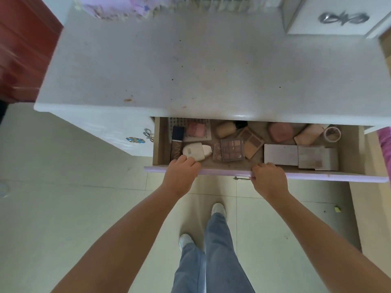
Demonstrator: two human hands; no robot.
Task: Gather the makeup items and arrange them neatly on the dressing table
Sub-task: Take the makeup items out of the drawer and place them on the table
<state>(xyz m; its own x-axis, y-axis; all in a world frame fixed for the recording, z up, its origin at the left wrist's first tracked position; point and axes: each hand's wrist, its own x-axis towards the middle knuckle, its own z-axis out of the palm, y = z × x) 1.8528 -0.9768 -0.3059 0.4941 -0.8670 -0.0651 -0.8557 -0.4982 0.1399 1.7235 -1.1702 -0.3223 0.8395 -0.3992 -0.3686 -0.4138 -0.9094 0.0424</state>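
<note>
A drawer (313, 175) with a lilac front stands pulled out under the white dressing table (190, 66). Inside lie makeup items: a dark foundation bottle (177, 142), a white compact (193, 152), a pink blush palette (196, 129), an eyeshadow palette (232, 150), a tan contour palette (251, 141), a pink case (280, 132) and grey boxes (300, 155). My left hand (182, 172) curls over the drawer's front edge, its fingertips next to the white compact. My right hand (267, 173) grips the front edge near the middle.
A roll of tape (332, 134) lies at the drawer's right end. A white cabinet door with a silver handle (343, 17) stands at the table's back right. Lilac fabric (114, 6) sits at the back left. A red-brown door (23, 49) is on the left.
</note>
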